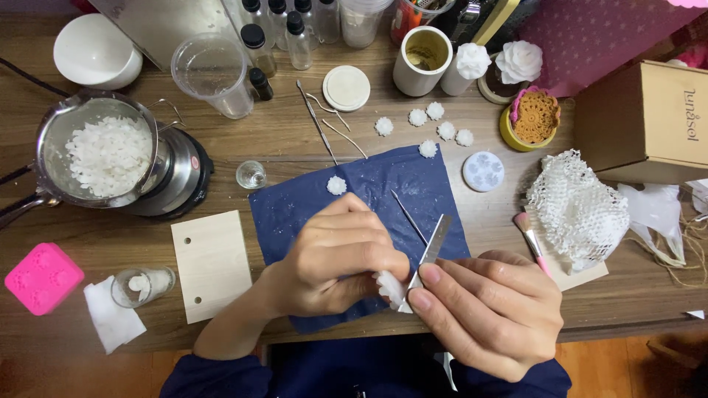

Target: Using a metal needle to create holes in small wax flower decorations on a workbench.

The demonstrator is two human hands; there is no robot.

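R hand [490, 309] clamped on blade [430, 250], tip up-right; L hand [335, 262] pinching wax flower [389, 287].

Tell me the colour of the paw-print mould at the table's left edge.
Bright pink mould, head view.

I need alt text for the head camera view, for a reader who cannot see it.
The left hand holds a small white wax flower while the right hand presses a flat metal blade against it, above a dark blue cloth on a cluttered wooden table.
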